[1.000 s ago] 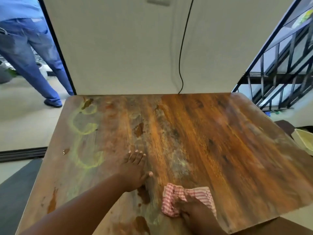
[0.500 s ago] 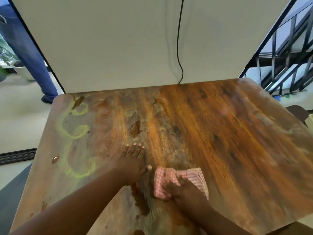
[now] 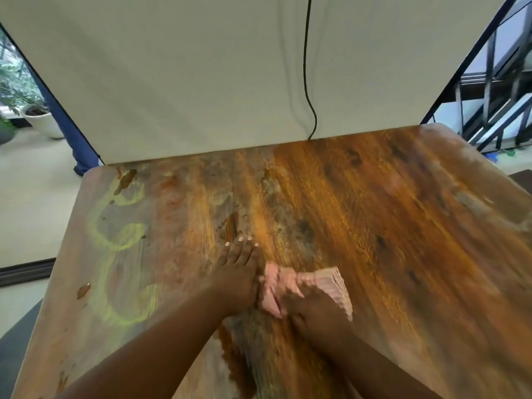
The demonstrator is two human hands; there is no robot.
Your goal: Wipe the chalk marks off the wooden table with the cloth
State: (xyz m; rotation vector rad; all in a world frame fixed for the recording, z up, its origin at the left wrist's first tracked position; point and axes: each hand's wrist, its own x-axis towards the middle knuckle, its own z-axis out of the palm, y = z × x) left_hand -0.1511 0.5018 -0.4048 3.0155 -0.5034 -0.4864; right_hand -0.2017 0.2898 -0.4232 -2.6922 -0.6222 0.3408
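Wooden table [image 3: 374, 226], a broad worn top of orange-brown grain with dark stains, fills most of the view and carries the work. Judging by the surface, the job is only partly done: the middle and right look free of chalk, while the yellow-green chalk marks [image 3: 115, 226], looping rings and arcs already smeared and faint, cover the left side near the far corner and run down toward the near edge, well apart from the cloth. Left hand [image 3: 239, 272] lies flat on the wood, fingers straight and together, holding nothing. Right hand [image 3: 313, 309] presses down on the crumpled pink-and-white checked cloth [image 3: 331, 280], blurred; whether its fingers curl round the fabric I cannot tell. Cloth and left hand touch.
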